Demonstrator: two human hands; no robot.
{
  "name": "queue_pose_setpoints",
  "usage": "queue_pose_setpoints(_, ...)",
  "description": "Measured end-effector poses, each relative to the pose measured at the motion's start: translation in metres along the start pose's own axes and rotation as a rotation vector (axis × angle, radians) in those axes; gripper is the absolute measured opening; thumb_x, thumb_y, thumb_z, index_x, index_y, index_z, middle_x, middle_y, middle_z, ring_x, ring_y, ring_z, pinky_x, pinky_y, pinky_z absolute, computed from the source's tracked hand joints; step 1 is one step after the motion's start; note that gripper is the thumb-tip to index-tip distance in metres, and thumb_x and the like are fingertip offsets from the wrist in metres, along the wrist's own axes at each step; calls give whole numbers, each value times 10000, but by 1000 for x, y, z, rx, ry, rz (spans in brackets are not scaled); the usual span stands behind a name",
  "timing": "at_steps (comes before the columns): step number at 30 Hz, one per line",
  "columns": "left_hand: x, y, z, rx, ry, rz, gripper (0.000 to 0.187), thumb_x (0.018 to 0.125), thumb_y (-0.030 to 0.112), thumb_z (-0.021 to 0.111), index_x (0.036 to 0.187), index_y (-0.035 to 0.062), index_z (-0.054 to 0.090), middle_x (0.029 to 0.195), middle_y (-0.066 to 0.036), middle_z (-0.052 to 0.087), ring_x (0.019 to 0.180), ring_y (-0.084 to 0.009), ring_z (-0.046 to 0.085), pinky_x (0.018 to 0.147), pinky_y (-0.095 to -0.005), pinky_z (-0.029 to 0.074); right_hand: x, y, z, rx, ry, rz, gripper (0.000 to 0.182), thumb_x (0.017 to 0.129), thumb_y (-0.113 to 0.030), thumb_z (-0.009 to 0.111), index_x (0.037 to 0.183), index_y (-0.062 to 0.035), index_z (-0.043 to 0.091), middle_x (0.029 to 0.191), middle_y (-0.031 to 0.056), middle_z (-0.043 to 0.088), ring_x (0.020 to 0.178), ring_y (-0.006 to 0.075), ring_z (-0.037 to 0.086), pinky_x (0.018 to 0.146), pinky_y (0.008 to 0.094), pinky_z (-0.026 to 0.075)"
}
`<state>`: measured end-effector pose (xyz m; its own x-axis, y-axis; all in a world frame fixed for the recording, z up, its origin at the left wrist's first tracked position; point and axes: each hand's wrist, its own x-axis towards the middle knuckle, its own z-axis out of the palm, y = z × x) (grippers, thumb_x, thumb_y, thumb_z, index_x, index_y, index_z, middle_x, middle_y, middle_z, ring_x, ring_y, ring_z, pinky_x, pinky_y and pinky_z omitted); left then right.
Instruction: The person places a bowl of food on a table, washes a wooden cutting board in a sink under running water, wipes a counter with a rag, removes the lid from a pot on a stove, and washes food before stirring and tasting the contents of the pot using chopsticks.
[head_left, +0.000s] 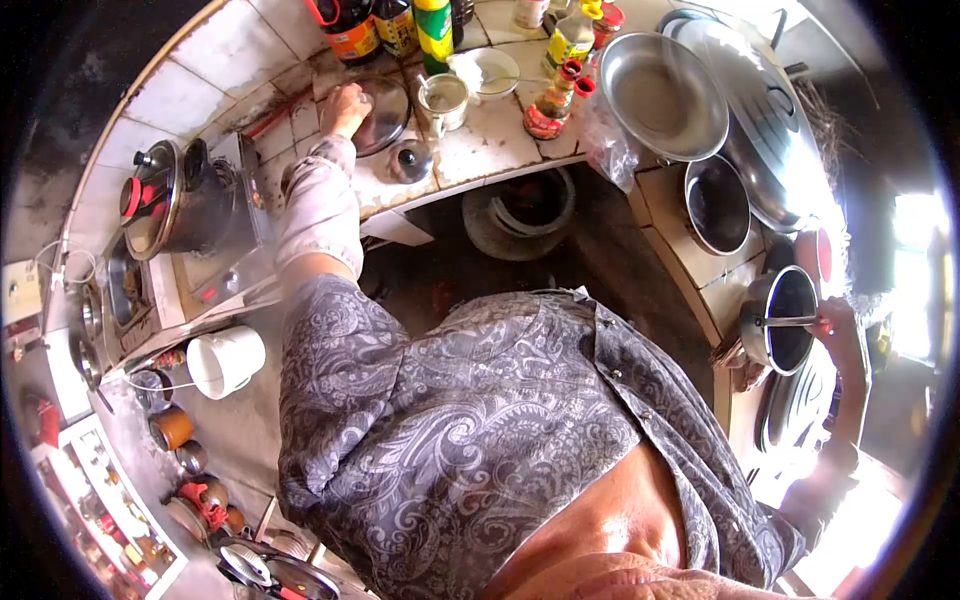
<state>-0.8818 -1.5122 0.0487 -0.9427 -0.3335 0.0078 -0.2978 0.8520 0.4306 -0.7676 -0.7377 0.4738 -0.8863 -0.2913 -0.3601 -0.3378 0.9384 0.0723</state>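
My left hand (pixel 345 110) reaches to the back counter, its fingers curled at the left side of a round glass lid (pixel 385 118) with a metal rim. Whether they grip its knob or its edge is hard to see. Close by are a metal mug (pixel 443 100) and a small round object (pixel 410 160), apparently with a knob. Far to the right, my right hand (pixel 836 325) is closed round the end of a flat metal handle (pixel 790 321). That handle crosses the mouth of a silver pot (pixel 752 338) with a dark inside.
A wide metal bowl (pixel 665 95), a black pan (pixel 718 205) and a large lidded wok (pixel 765 120) line the right counter. Sauce bottles (pixel 435 35) stand at the back. A dark pot (pixel 185 205) sits on the left stove, above a white bucket (pixel 225 360).
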Motion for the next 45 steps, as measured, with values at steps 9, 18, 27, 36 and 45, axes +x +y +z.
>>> queue_pose_setpoints(9,-39,-22,-67,117,121,100,246,765,216,586,862,0,653,888,-224,642,885,-374,614,795,-457,490,58,-176,-61,-10,89,-184,129,675,11,630,737,-8,519,713,95,514,667,221,534,612,349,426)
queue_pose_setpoints(18,-175,-62,-117,-165,111,-91,270,752,258,670,933,59,645,866,-158,652,849,-313,634,740,-421,499,183,-365,-82,-94,226,-818,108,772,-97,647,765,-27,565,749,90,563,673,234,565,633,375,458)
queue_pose_setpoints(27,-355,-78,-148,-244,199,-242,366,766,143,681,1114,65,600,890,-85,600,839,-247,587,768,-358,475,326,-515,-31,-84,232,-1089,235,815,-283,672,833,-54,620,729,93,598,707,249,624,656,412,482)
queue_pose_setpoints(36,-431,-58,-197,-413,219,-628,337,792,106,663,1116,23,622,1010,-124,597,846,-222,613,710,-335,499,414,-600,25,-190,210,-1058,344,744,-382,701,954,-109,688,802,111,671,793,290,663,699,459,532)
queue_pose_setpoints(45,-408,-62,-201,-340,208,-600,328,798,62,646,1124,31,619,1014,-123,596,813,-211,607,655,-299,514,449,-618,41,-215,112,-1020,401,766,-434,669,999,-107,681,887,114,675,864,291,649,713,442,536)
